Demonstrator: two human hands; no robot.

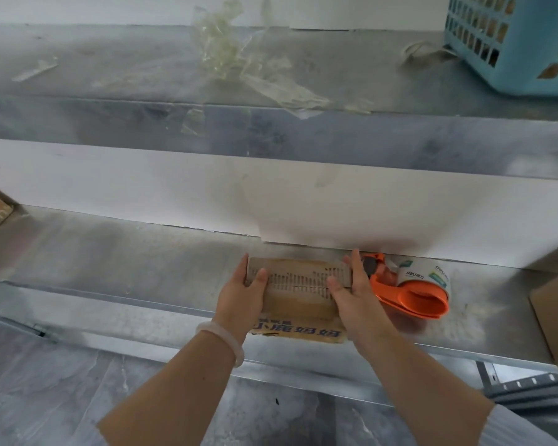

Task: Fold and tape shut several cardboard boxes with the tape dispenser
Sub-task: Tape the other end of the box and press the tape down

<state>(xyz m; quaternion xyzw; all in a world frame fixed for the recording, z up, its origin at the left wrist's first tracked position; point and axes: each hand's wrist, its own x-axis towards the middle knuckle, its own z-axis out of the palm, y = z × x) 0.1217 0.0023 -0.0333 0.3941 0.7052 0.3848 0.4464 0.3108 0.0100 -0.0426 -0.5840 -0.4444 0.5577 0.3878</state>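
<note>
Your left grip (239,294) and right grip (351,297) clamp the cardboard box (298,284) ends; the tape dispenser (413,299) lies just right.

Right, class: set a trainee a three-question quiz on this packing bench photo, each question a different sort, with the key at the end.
1. True or false: the right hand grips the tape dispenser.
2. What does the left hand hold? A. the cardboard box B. a pair of scissors C. a marker pen
3. Fill in: the blue basket stands on the ___ shelf.
Key: 1 false, the dispenser lies beside that hand; 2 A; 3 upper.
</note>
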